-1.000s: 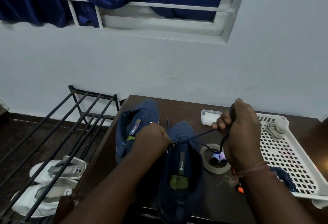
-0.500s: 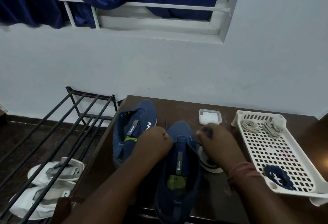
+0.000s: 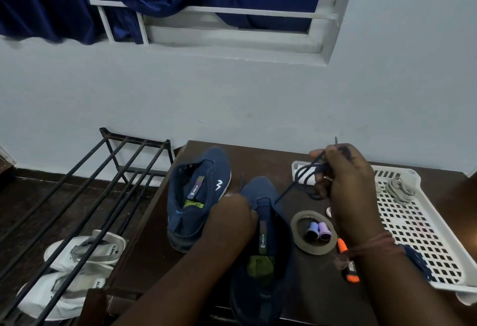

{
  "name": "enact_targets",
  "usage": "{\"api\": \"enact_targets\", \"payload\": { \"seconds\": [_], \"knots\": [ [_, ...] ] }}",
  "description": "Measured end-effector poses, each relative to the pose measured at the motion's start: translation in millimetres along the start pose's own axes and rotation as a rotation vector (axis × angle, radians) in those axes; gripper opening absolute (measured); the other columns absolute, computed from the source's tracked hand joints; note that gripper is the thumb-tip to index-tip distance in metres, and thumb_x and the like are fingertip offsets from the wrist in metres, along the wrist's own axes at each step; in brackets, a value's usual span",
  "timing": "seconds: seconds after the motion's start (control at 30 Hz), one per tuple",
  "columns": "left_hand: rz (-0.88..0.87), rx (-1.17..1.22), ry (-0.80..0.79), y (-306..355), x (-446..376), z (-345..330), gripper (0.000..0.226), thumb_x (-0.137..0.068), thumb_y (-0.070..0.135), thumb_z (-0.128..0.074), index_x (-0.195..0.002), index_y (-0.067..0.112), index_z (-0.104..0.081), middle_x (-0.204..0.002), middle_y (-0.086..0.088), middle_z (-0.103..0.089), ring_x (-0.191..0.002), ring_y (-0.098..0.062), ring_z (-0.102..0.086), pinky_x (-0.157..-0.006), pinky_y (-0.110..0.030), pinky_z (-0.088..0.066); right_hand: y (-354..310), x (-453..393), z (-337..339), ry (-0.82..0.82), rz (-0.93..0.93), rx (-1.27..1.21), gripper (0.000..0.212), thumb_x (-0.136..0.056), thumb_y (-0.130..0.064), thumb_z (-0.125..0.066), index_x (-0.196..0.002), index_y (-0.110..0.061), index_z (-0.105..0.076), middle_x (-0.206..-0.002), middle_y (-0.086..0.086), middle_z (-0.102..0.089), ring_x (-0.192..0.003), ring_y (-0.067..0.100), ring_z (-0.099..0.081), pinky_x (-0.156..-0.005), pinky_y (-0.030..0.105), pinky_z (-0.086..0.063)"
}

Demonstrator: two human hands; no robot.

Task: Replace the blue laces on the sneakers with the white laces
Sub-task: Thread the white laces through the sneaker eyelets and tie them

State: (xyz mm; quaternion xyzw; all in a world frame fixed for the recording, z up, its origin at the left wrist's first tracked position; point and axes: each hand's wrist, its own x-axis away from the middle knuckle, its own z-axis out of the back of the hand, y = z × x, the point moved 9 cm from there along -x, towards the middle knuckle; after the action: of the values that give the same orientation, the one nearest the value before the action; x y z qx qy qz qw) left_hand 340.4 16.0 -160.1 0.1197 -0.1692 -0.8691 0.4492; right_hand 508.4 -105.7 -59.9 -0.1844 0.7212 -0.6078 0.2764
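Two blue sneakers side by side on the dark brown surface (image 3: 271, 156), toes toward twelve o'clock. Nearer sneaker (image 3: 260, 253) at six o'clock, pinned at the throat by the left hand (image 3: 231, 218), grip closed down on the upper by the tongue. Right hand (image 3: 346, 178) raised at two o'clock from that shoe, grip clamped on the blue lace (image 3: 296, 180), strand running taut from the fingers down to the top eyelets, loose loops bunched at the fist and one tip poking up above the knuckles. Second sneaker (image 3: 198, 196) at ten o'clock from the first, just beside it, white logo on its side, no lace visible in it. White perforated tray (image 3: 418, 225) at three o'clock, pale white laces (image 3: 398, 189) coiled in its far corner, a dark blue bundle (image 3: 418, 261) at its near edge, partly behind the right wrist. Tape roll (image 3: 313, 232) lying flat between shoe and tray, two small lilac spools (image 3: 318, 230) inside its ring. Orange marker (image 3: 348, 263) at five o'clock from the roll, partly under the wrist. Small white box (image 3: 300, 173) behind the lace loops, mostly hidden. Black metal rack (image 3: 103, 183) off at nine o'clock, white sandals (image 3: 77, 253) below it on the floor.
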Motion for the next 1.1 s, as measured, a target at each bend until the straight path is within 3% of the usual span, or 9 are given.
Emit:
{"api": "enact_targets", "payload": {
  "seconds": [0.07, 0.17, 0.27, 0.4, 0.5, 0.63, 0.7, 0.9, 1.1],
  "knots": [
    [-0.001, 0.002, -0.007, 0, -1, -1, 0.031, -0.092, 0.033, -0.051, -0.068, 0.013, -0.05, -0.075, -0.002, -0.048, -0.067, -0.019, -0.05, -0.06, -0.028, -0.034, 11, 0, 0, -0.006, -0.083, 0.016, 0.029, -0.099, -0.028, -0.052, -0.077, -0.009, -0.05, -0.059, 0.009, -0.054, -0.044, 0.017, -0.033, -0.044, 0.025, -0.028],
    [-0.006, 0.013, -0.021, 1, 0, -3, 0.032, -0.091, 0.033, -0.052, -0.067, 0.013, -0.05, -0.075, -0.002, -0.046, -0.068, -0.02, -0.051, -0.061, -0.028, -0.034, 53, 11, -6, -0.11, -0.174, 0.493, 0.031, -0.089, -0.043, -0.065, -0.081, -0.015, -0.056, -0.068, 0.005, -0.059, -0.05, 0.015, -0.052, -0.047, 0.028, -0.045],
    [-0.025, 0.025, -0.022, 2, 1, -1, 0.032, -0.09, 0.033, -0.053, -0.066, 0.012, -0.053, -0.071, -0.001, -0.046, -0.068, -0.02, -0.053, -0.061, -0.028, -0.035, 95, 21, -18, -0.291, -0.265, 0.729, 0.034, -0.083, -0.038, -0.07, -0.068, -0.01, -0.059, -0.066, 0.005, -0.064, -0.062, 0.02, -0.061, -0.069, 0.039, -0.052],
    [-0.055, 0.003, -0.008, 4, 1, 2, 0.032, -0.091, 0.033, -0.051, -0.067, 0.012, -0.054, -0.073, -0.002, -0.046, -0.067, -0.019, -0.051, -0.061, -0.028, -0.034, 107, 18, -24, -0.346, -0.285, 0.862, 0.031, -0.088, -0.025, -0.062, -0.062, -0.009, -0.058, -0.063, 0.011, -0.058, -0.059, 0.02, -0.053, -0.064, 0.04, -0.049],
    [-0.065, -0.001, 0.005, 4, 1, 2, 0.032, -0.092, 0.033, -0.051, -0.069, 0.012, -0.056, -0.075, -0.002, -0.047, -0.067, -0.019, -0.051, -0.06, -0.028, -0.035, 93, 15, -27, -0.287, -0.299, 0.621, 0.029, -0.096, -0.015, -0.05, -0.077, 0.006, -0.056, -0.065, 0.021, -0.054, -0.059, 0.024, -0.05, -0.058, 0.044, -0.045],
    [-0.065, -0.002, 0.0, 4, 0, 1, 0.03, -0.092, 0.034, -0.051, -0.075, 0.012, -0.062, -0.081, -0.002, -0.052, -0.069, -0.018, -0.052, -0.062, -0.027, -0.036, 46, 2, -20, -0.058, -0.242, -0.13, 0.031, -0.105, -0.017, -0.04, -0.077, -0.01, -0.053, -0.063, 0.009, -0.055, -0.046, 0.017, -0.041, -0.046, 0.028, -0.031],
    [-0.058, 0.008, -0.006, 3, -1, 1, 0.031, -0.092, 0.033, -0.052, -0.07, 0.011, -0.057, -0.075, -0.001, -0.05, -0.068, -0.018, -0.052, -0.061, -0.027, -0.036, 44, -3, -12, -0.016, -0.253, -0.28, 0.03, -0.106, -0.023, -0.038, -0.077, -0.016, -0.046, -0.058, 0.004, -0.052, -0.043, 0.016, -0.036, -0.043, 0.024, -0.031],
    [-0.051, 0.014, -0.013, 4, 0, 1, 0.033, -0.092, 0.034, -0.052, -0.066, 0.014, -0.05, -0.067, 0.003, -0.043, -0.066, -0.017, -0.049, -0.059, -0.027, -0.033, 92, 20, -14, -0.291, -0.309, 0.695, 0.042, -0.089, -0.043, -0.065, -0.058, -0.017, -0.054, -0.052, 0.0, -0.051, -0.049, 0.016, -0.05, -0.054, 0.028, -0.04],
    [-0.075, -0.005, 0.008, 5, 1, 3, 0.031, -0.093, 0.033, -0.051, -0.07, 0.013, -0.054, -0.075, -0.001, -0.049, -0.069, -0.018, -0.05, -0.062, -0.027, -0.035, 107, 18, -18, -0.306, -0.392, 0.788, 0.032, -0.092, -0.029, -0.056, -0.068, -0.008, -0.061, -0.064, 0.01, -0.062, -0.061, 0.025, -0.059, -0.066, 0.04, -0.05]
  ]
}}
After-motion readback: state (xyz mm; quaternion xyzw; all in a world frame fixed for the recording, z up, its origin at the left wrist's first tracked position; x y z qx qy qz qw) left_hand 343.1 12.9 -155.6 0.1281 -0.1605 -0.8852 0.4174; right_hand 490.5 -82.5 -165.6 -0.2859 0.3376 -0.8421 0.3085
